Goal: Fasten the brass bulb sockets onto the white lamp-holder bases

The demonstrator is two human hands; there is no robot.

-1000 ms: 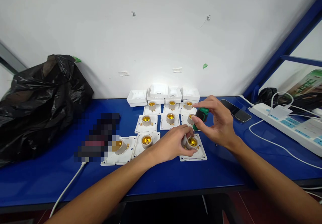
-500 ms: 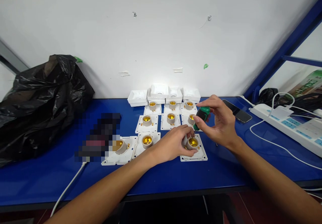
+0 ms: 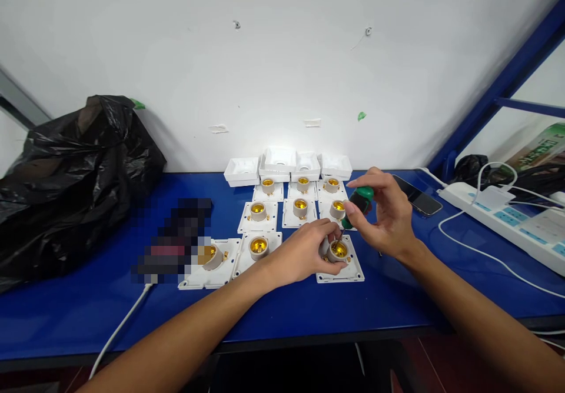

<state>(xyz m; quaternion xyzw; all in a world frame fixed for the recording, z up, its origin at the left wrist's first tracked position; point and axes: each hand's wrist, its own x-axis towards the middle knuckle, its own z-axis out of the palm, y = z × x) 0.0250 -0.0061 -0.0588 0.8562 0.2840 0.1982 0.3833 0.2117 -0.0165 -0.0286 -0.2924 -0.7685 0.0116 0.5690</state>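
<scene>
- Clock face: the lamp socket [image 3: 339, 253] is the centre, 12 o'clock toward the wall [image 3: 291, 75].
- That socket sits on a square white plate [image 3: 355, 272], lying flat on the blue table [image 3: 309, 319].
- The left hand [image 3: 302, 252] comes in from 9 o'clock, thumb on the near side, fingers on the far side, seemingly clamped around the socket.
- The right hand [image 3: 391, 216], at about 1 o'clock, pinches the screwdriver [image 3: 359, 202] between thumb and fingers; its tip reaches inside the socket.
- The tool leans; bringing the shaft nearer the screw's line would likely help the tip seat, though its contact is too small to tell.
- Best keep the left fingertips clear of a slipping blade, and turn with light downward pressure.
- Another socket [image 3: 338, 207], just beyond at 12 o'clock, crowds the handle.
- White trays [image 3: 242, 171] lie toward 11, the black bag [image 3: 88, 199] toward 10.
- A phone [image 3: 417, 196] lies at 2; the power strip [image 3: 503, 213] and cable [image 3: 481, 253] at 3, near the right forearm.
</scene>
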